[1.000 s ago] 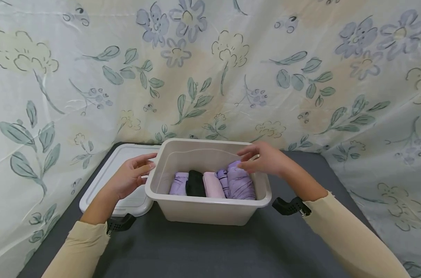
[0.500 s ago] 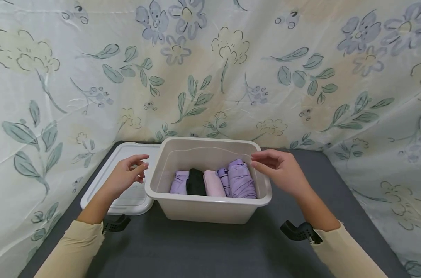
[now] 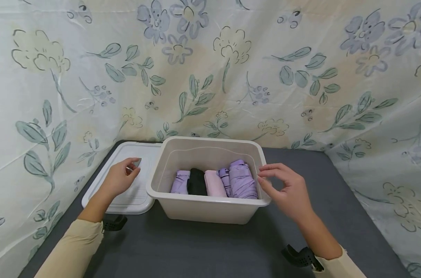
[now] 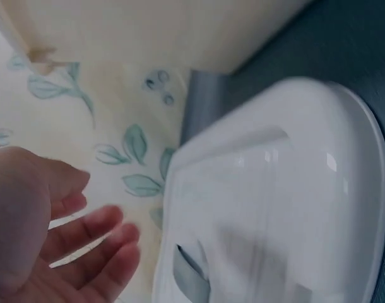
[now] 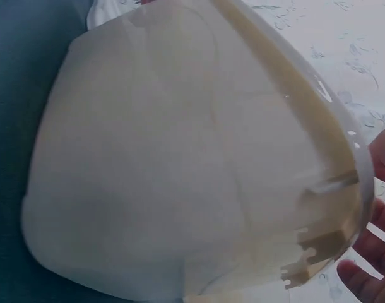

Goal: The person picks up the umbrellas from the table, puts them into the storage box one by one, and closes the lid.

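Observation:
A cream plastic storage box (image 3: 207, 210) stands in the middle of the head view. Inside it, in a row, are a lilac roll (image 3: 180, 182), a black bundle (image 3: 197, 182), a pink bundle (image 3: 215, 183), a thin lilac roll (image 3: 225, 181) and a bigger lilac roll (image 3: 243, 180). My left hand (image 3: 120, 177) hovers over the white lid (image 3: 132, 202), fingers loosely bent and holding nothing. By its fingertips shows a small grey-green leaf-shaped patch (image 4: 191, 274). My right hand (image 3: 288, 189) is at the box's right rim, thumb and fingers apart, holding nothing.
The lid lies flat left of the box, one edge partly behind it. Both are on a dark grey tabletop (image 3: 196, 251). A floral curtain (image 3: 210, 77) hangs behind and along both sides. Black wrist-camera mounts (image 3: 302, 256) sit on both wrists.
My right hand has come out from over the bigger lilac roll to the right rim and nearer to me. My left hand has drawn away from the left rim to over the lid.

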`<move>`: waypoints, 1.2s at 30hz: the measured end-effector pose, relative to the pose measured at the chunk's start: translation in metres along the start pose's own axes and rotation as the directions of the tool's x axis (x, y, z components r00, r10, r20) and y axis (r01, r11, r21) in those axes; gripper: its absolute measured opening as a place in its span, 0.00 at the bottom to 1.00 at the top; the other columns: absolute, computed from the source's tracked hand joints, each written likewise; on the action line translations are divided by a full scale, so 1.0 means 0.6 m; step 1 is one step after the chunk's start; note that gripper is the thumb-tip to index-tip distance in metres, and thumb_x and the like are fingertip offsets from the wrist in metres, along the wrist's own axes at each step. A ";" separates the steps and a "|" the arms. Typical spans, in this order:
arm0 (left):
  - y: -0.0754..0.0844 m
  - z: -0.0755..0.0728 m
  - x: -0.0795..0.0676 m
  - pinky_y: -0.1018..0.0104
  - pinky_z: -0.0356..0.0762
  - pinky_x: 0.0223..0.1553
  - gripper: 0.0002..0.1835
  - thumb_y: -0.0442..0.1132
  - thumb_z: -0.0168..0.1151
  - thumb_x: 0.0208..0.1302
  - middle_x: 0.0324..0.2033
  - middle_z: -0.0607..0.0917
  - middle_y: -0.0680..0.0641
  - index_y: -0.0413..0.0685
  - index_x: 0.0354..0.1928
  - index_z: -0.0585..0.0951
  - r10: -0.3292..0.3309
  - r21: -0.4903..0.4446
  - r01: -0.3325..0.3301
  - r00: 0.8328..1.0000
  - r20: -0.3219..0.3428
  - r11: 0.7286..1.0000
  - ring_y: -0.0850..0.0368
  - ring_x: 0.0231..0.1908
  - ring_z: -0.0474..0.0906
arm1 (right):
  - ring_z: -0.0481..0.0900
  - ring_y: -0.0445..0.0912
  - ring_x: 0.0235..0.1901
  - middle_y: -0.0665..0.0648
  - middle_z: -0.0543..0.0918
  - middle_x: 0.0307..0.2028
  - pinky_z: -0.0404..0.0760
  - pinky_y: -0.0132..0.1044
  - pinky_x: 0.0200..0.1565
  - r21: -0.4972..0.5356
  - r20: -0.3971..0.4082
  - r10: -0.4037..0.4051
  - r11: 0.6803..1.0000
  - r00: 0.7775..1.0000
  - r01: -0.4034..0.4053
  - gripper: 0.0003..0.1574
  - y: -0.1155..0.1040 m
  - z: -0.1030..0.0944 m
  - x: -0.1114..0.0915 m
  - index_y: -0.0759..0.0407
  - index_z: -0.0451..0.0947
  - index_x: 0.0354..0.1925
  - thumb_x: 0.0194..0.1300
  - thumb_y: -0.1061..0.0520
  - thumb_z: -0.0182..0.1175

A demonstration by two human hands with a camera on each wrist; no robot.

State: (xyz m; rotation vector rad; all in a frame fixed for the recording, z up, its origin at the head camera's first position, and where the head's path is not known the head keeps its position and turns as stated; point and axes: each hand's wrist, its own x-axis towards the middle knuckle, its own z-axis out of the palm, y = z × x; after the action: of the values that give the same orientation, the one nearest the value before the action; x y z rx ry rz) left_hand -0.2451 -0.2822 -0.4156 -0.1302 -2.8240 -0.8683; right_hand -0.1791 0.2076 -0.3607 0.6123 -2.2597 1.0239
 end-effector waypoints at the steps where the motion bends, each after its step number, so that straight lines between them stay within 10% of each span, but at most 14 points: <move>1: -0.003 0.001 0.001 0.50 0.84 0.38 0.23 0.37 0.59 0.73 0.45 0.84 0.32 0.33 0.66 0.74 0.008 0.032 -0.008 1.000 -0.009 0.999 0.38 0.44 0.84 | 0.82 0.36 0.50 0.51 0.88 0.47 0.73 0.15 0.52 -0.002 -0.002 -0.006 1.000 1.000 0.006 0.10 -0.001 0.001 -0.005 0.53 0.90 0.39 0.57 0.64 0.75; 15: -0.042 0.016 0.022 0.34 0.75 0.54 0.21 0.36 0.60 0.69 0.53 0.76 0.23 0.28 0.59 0.79 -0.017 0.207 0.018 1.000 -0.006 0.978 0.25 0.53 0.77 | 0.80 0.48 0.61 0.59 0.86 0.50 0.72 0.24 0.65 0.109 -0.054 -0.162 0.980 0.985 0.167 0.20 -0.001 0.017 -0.052 0.53 0.91 0.39 0.44 0.62 0.82; 22: -0.051 0.020 0.028 0.34 0.77 0.51 0.22 0.37 0.61 0.68 0.52 0.76 0.23 0.27 0.59 0.79 -0.020 0.244 0.015 1.000 0.017 0.970 0.25 0.49 0.78 | 0.80 0.51 0.60 0.64 0.86 0.47 0.72 0.30 0.68 0.131 -0.123 -0.309 0.937 0.943 0.324 0.22 0.012 0.027 -0.065 0.56 0.91 0.39 0.60 0.39 0.73; 36: -0.057 0.025 0.038 0.37 0.78 0.51 0.24 0.36 0.60 0.67 0.50 0.75 0.24 0.26 0.60 0.78 -0.069 0.259 0.054 0.996 0.048 0.964 0.32 0.46 0.79 | 0.81 0.56 0.50 0.68 0.83 0.39 0.74 0.33 0.67 0.031 -0.244 -0.492 0.857 0.836 0.514 0.18 0.001 0.031 -0.071 0.62 0.91 0.33 0.66 0.47 0.70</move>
State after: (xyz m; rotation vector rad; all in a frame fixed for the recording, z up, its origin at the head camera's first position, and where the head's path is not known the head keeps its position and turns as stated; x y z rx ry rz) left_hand -0.2742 -0.3013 -0.4421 -0.0306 -2.9766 -0.5075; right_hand -0.1542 0.2008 -0.3995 1.0126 -1.7169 0.8786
